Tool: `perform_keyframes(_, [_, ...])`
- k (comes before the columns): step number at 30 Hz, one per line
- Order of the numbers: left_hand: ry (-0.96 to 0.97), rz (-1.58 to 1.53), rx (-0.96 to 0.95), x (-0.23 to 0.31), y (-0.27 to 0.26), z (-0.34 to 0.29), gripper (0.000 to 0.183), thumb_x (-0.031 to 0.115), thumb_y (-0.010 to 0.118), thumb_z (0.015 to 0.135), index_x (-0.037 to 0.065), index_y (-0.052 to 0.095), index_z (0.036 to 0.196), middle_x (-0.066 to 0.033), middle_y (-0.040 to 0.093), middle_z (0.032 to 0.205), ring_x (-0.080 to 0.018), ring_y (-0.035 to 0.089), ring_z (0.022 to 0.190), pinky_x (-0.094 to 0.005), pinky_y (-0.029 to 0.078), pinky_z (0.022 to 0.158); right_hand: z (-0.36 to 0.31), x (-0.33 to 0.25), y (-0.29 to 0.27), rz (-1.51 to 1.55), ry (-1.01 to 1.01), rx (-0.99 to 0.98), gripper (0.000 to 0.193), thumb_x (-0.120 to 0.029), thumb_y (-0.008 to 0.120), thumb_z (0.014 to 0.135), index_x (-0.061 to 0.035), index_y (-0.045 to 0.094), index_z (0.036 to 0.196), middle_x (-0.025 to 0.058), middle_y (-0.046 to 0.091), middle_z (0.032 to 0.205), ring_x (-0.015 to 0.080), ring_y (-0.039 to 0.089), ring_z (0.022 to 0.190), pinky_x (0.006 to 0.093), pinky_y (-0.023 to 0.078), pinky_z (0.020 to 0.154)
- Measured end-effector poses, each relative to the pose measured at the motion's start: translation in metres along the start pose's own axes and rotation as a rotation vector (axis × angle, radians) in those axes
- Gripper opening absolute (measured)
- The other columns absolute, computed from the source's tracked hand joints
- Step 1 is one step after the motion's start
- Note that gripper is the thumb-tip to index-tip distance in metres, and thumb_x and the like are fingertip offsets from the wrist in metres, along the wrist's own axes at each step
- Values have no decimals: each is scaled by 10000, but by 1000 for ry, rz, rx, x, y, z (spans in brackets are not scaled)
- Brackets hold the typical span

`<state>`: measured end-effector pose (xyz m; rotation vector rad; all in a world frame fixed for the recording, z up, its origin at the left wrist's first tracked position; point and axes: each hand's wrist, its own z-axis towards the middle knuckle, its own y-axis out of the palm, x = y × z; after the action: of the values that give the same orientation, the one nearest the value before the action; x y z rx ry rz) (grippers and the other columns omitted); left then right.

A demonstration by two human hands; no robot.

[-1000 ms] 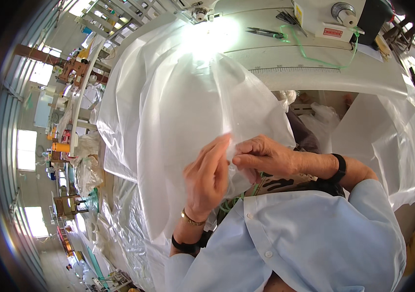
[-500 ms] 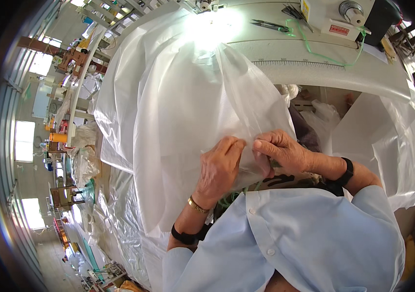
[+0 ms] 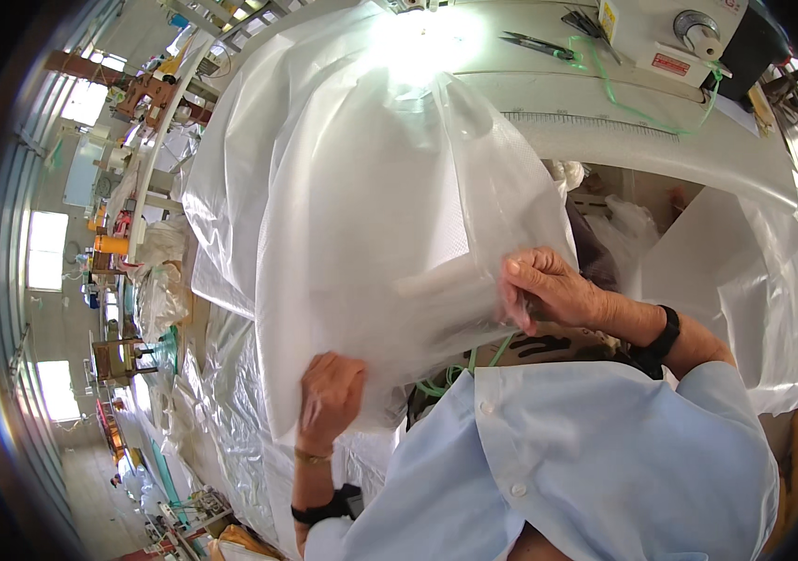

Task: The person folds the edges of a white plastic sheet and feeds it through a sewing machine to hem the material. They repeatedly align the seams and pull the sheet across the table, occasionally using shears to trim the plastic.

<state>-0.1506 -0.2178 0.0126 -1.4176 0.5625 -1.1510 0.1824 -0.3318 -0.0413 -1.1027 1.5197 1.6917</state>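
A translucent white plastic sheet (image 3: 362,206) runs in folds from under a bright lamp (image 3: 422,42) down toward my body. My right hand (image 3: 549,292) pinches the sheet's near edge at the right, thumb against bent fingers. At the sheet's lower left, my left hand (image 3: 332,397) is closed on it with curled fingers; slight blur covers them and the plastic between my hands. Thin green cords (image 3: 446,379) show just below that edge, close to my shirt.
A white sewing machine with a round handwheel (image 3: 698,35) stands at upper right. Black-handled snips (image 3: 537,45) and green thread (image 3: 609,89) lie on the machine bed beside a printed ruler scale (image 3: 595,123). More plastic sheeting (image 3: 745,290) hangs at right; cluttered benches line the left.
My left hand has moved away from my right, left and toward my body, spreading the sheet's near edge. The right hand has shifted slightly right.
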Motion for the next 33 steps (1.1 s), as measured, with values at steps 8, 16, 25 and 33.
perform_keyframes(8, [-815,509,-399,-109,-45,-192,167,141,586,903,79,685,1022,-193,671,990,-390,642,919,-470,490,808,5,2,7,-90,-100,-49,457,-361,432,1057,-49,606,773,22,603,697,98,570,650,253,494,617])
perform_keyframes(16, [-409,179,-604,44,-64,-45,166,168,638,877,27,655,964,-152,694,822,-333,683,766,-445,512,661,6,-4,12,-113,37,13,448,-351,458,1051,-46,574,744,10,600,642,70,543,554,222,460,530])
perform_keyframes(25, [92,61,252,85,-4,129,252,124,714,825,-9,616,1016,-107,619,876,-314,624,777,-399,491,652,0,-28,26,-234,54,103,379,-319,475,1047,-43,559,801,4,597,639,57,571,569,226,466,507])
perform_keyframes(33, [75,-201,403,69,29,159,71,46,654,892,16,590,884,-75,577,745,-234,588,640,-330,446,556,0,-54,39,-567,-56,155,344,-274,526,1029,-22,524,795,29,579,594,69,573,541,257,444,500])
